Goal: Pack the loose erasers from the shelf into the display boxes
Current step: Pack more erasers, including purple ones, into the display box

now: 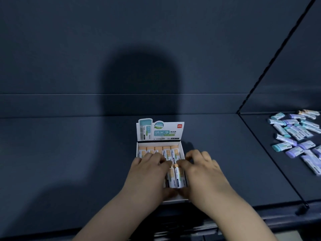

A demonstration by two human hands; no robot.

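Note:
A white display box [160, 131] with an upright printed back flap stands on the dark shelf near its front edge. Its back row holds several orange-capped erasers [166, 151] side by side. In the front row, two more orange erasers [176, 178] show between my hands. My left hand [147, 173] and my right hand [201, 173] both lie over the box, fingers curled down onto the erasers, thumbs at the box's near wall. Whether each hand grips an eraser or only presses on the row is hidden.
A pile of several loose teal and purple erasers [297, 134] lies on the neighbouring shelf section at the right, beyond a thin black divider [271, 160]. The dark shelf surface [60, 153] stretches left of the box. The shelf's front edge runs just below the box.

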